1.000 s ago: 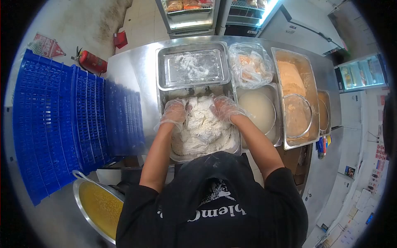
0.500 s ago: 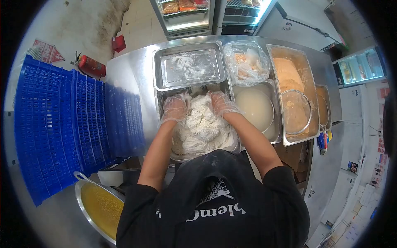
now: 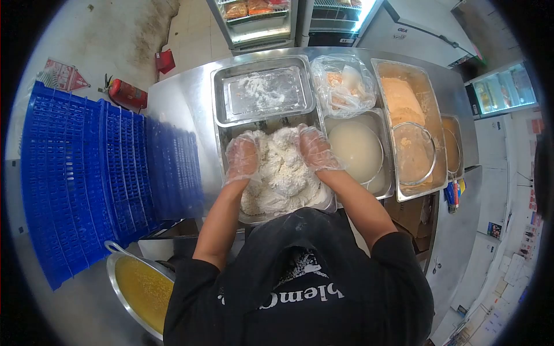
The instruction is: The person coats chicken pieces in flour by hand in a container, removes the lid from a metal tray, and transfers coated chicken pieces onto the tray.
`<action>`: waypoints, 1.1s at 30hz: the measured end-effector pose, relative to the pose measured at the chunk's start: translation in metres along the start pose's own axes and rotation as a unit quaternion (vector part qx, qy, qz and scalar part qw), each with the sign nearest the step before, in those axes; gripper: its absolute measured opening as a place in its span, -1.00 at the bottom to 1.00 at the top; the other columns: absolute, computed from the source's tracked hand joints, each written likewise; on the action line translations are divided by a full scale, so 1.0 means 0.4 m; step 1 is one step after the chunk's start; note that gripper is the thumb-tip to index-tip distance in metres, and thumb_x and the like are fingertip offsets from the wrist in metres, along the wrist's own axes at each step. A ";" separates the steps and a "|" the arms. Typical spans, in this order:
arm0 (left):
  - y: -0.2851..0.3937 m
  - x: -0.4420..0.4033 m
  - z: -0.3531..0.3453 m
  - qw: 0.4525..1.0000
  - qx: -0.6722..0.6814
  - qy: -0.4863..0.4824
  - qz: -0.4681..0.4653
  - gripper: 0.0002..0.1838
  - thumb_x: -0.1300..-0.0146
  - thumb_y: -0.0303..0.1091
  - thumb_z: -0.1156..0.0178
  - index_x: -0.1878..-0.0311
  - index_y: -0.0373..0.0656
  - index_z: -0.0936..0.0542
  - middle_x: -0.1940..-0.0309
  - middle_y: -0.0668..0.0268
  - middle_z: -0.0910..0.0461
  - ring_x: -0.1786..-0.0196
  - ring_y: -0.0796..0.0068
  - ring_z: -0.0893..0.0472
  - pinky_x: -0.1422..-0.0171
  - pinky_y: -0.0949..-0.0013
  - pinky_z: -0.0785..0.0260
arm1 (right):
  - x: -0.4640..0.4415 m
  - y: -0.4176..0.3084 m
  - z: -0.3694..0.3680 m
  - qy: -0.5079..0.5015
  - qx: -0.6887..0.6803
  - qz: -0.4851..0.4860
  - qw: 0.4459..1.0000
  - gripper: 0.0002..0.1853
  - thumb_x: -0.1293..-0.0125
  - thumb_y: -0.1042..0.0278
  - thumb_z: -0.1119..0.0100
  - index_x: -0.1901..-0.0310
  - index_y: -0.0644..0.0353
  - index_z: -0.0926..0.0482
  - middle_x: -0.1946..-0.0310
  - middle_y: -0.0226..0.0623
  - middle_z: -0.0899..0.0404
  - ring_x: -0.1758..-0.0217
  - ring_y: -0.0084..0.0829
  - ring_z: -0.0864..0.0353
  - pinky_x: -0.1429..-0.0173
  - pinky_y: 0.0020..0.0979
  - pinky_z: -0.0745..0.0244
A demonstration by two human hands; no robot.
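Observation:
My left hand (image 3: 242, 158), in a clear plastic glove, cups the left side of a heap of white, lumpy flour (image 3: 287, 172). On the heap's right side, my right hand (image 3: 317, 150) wears the same kind of glove and curls inward. Both sets of fingertips are partly buried in the flour, so their exact grip is hidden. The flour fills a deep metal pan (image 3: 254, 219); whether anything lies inside the lumps I cannot make out. Across the far end of that pan sits a shallow metal tray (image 3: 222, 86) dusted with flour.
To the right stand a pan of pale liquid (image 3: 353, 151), a clear plastic bag (image 3: 344, 86) with crumbly bits, and a long pan of orange-brown powder (image 3: 402, 104) holding a round sieve (image 3: 431, 151). Blue crates (image 3: 63, 179) are at left, above a bowl of yellow liquid (image 3: 141, 285).
Both hands have drawn slightly back toward my body and turned against the sides of the heap. The flour between them has shifted and mounded. The pans around have not moved.

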State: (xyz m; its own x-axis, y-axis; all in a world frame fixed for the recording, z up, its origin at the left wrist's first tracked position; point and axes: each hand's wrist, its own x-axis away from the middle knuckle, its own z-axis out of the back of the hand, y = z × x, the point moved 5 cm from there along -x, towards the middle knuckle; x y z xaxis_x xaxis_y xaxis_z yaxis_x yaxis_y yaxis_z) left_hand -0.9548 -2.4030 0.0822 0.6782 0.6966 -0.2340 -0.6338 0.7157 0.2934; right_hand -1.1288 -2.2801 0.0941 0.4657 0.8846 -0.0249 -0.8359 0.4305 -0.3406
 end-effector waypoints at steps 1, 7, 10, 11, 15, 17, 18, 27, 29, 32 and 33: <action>0.013 -0.007 0.024 1.000 -0.001 -0.001 0.002 -0.86 -0.36 -0.38 -0.16 0.26 -0.18 -0.67 0.30 0.04 -0.70 0.26 0.02 -0.73 0.21 0.04 -0.55 | 0.004 -0.012 0.011 -0.002 -0.001 0.001 1.000 -0.86 -0.43 0.40 -0.09 0.21 0.23 -0.62 0.33 0.04 -0.69 0.26 -0.09 -0.77 0.22 -0.06 -0.62; 0.138 -0.012 0.017 0.996 0.003 0.008 -0.091 -0.91 -0.30 -0.43 -0.18 0.21 -0.15 -0.65 0.42 0.13 -0.61 0.28 0.06 -0.68 0.13 -0.02 -0.52 | -0.017 -0.113 -0.001 0.049 -0.012 0.099 0.994 -0.88 -0.25 0.49 -0.16 0.31 0.29 -0.68 0.34 0.10 -0.70 0.21 -0.02 -0.78 0.11 -0.06 -0.67; 0.086 -0.039 0.027 0.995 0.058 0.018 -0.080 -0.90 -0.22 -0.48 -0.18 0.23 -0.13 -0.66 0.40 0.11 -0.63 0.29 0.03 -0.69 0.13 0.00 -0.53 | -0.070 -0.079 0.014 -0.076 -0.002 -0.031 0.997 -0.82 -0.25 0.47 -0.14 0.27 0.32 -0.73 0.29 0.14 -0.72 0.19 0.02 -0.78 0.09 -0.03 -0.67; 0.103 -0.021 0.023 0.995 0.059 0.013 -0.075 -0.90 -0.22 -0.48 -0.18 0.23 -0.13 -0.66 0.40 0.11 -0.63 0.29 0.03 -0.69 0.13 0.00 -0.53 | -0.061 -0.097 -0.011 -0.038 -0.048 -0.003 0.998 -0.80 -0.30 0.45 -0.10 0.26 0.30 -0.73 0.29 0.14 -0.72 0.20 0.05 -0.77 0.08 -0.02 -0.66; 0.125 -0.063 0.039 0.994 0.037 0.022 -0.105 -0.87 -0.27 -0.48 -0.09 0.29 -0.23 -0.63 0.36 0.02 -0.65 0.29 -0.01 -0.69 0.19 0.02 -0.53 | -0.082 -0.100 0.058 -0.062 0.010 0.007 0.998 -0.76 -0.35 0.43 -0.08 0.24 0.25 -0.78 0.24 0.14 -0.74 0.16 0.06 -0.78 0.01 -0.04 -0.69; 0.117 -0.058 0.044 0.996 -0.013 -0.051 -0.069 -0.87 -0.26 -0.48 -0.09 0.27 -0.22 -0.64 0.35 0.02 -0.67 0.27 -0.01 -0.71 0.17 0.01 -0.55 | -0.084 -0.118 0.028 -0.052 0.008 0.002 0.999 -0.75 -0.36 0.42 -0.07 0.25 0.26 -0.77 0.25 0.13 -0.75 0.18 0.06 -0.79 0.02 -0.02 -0.69; 0.160 -0.047 0.045 0.992 0.092 0.023 -0.085 -0.89 -0.26 -0.47 -0.11 0.28 -0.21 -0.63 0.35 0.03 -0.67 0.23 0.02 -0.72 0.15 0.03 -0.56 | -0.078 -0.127 0.016 -0.039 0.002 -0.002 0.999 -0.75 -0.36 0.42 -0.07 0.26 0.27 -0.77 0.26 0.11 -0.75 0.19 0.05 -0.79 0.03 -0.01 -0.70; 0.162 -0.049 0.094 0.993 0.085 0.005 -0.084 -0.91 -0.26 -0.48 -0.13 0.29 -0.22 -0.62 0.36 0.00 -0.65 0.23 -0.07 -0.69 0.16 -0.05 -0.51 | -0.049 -0.112 0.048 -0.017 -0.034 0.051 0.998 -0.78 -0.40 0.39 0.00 0.18 0.28 -0.64 0.16 0.14 -0.66 0.06 0.10 -0.70 0.00 0.02 -0.60; 0.131 -0.056 0.089 0.996 0.013 -0.018 -0.087 -0.90 -0.26 -0.49 -0.14 0.29 -0.23 -0.63 0.35 0.00 -0.65 0.23 -0.09 -0.68 0.16 -0.04 -0.52 | -0.067 -0.077 0.055 -0.101 -0.100 -0.083 0.986 -0.77 -0.42 0.37 0.04 0.21 0.27 -0.63 0.20 0.17 -0.64 0.13 0.14 -0.68 0.03 0.04 -0.57; 0.157 -0.037 0.064 0.997 0.050 -0.026 -0.046 -0.90 -0.24 -0.48 -0.16 0.31 -0.20 -0.66 0.38 0.04 -0.66 0.26 -0.04 -0.70 0.16 0.01 -0.55 | -0.039 -0.134 0.040 0.007 -0.098 0.053 0.994 -0.76 -0.40 0.38 0.00 0.18 0.28 -0.67 0.17 0.17 -0.69 0.10 0.10 -0.72 0.00 0.04 -0.60; 0.171 -0.041 0.055 0.997 0.045 -0.020 -0.052 -0.90 -0.24 -0.47 -0.17 0.33 -0.18 -0.67 0.39 0.06 -0.66 0.27 -0.01 -0.71 0.16 0.03 -0.56 | -0.041 -0.141 0.071 0.009 -0.100 0.049 0.994 -0.76 -0.40 0.38 0.00 0.18 0.28 -0.67 0.17 0.17 -0.69 0.10 0.10 -0.72 0.00 0.04 -0.60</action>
State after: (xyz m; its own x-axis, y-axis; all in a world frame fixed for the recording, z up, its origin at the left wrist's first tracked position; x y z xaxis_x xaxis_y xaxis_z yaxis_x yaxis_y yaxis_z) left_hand -1.0009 -2.3664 0.1265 0.7545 0.6146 -0.2303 -0.5245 0.7755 0.3514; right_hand -1.0973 -2.3138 0.1404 0.3926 0.9159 -0.0835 -0.8037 0.2975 -0.5154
